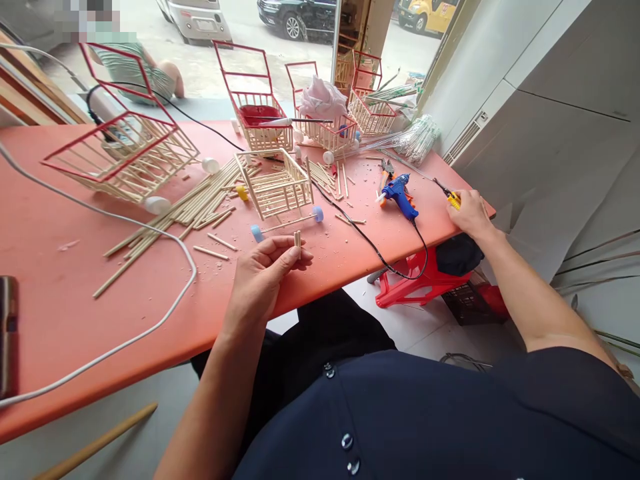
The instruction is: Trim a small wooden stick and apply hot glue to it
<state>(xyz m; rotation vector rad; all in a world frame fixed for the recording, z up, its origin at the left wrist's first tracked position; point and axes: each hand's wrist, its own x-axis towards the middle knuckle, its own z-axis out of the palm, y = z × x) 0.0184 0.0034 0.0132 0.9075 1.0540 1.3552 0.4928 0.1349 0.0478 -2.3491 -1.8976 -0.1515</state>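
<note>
- Orange table (65,313) is filling the frame's left and middle, strewn with sticks.
- Left hand (260,277), at lower centre, is pinching a short wooden stick (298,241) upright between thumb and fingertips.
- Being thin and light, it likely snaps easily, so gripping near mid-length seems safest.
- Right hand (469,212), at the right edge, is closing over a yellow tool (453,199).
- Blue glue gun (400,195) is lying just left of it; an unfinished stick cart (275,187) is standing above the left hand.

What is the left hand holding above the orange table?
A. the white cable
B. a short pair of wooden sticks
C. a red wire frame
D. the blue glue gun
B: the left hand pinches short wooden sticks upright between thumb and fingers, while the blue glue gun lies on the orange table, apart from it.
</note>
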